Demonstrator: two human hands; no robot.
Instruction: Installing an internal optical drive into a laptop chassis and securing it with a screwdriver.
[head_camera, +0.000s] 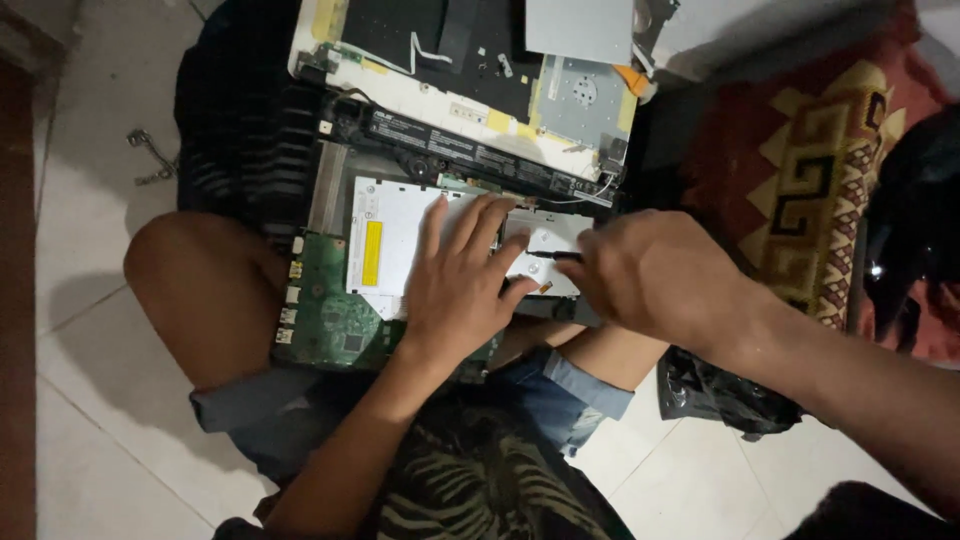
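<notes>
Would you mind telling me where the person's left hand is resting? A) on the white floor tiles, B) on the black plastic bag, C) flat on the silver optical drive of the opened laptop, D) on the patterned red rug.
C: the left hand lies palm down, fingers spread, on the silver optical drive, while the right hand holds a thin dark tool beside it.

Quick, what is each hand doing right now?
Left hand: open, fingers spread flat on the silver drive of the opened laptop.
Right hand: closed around a thin black tool, tip at the drive.
</notes>
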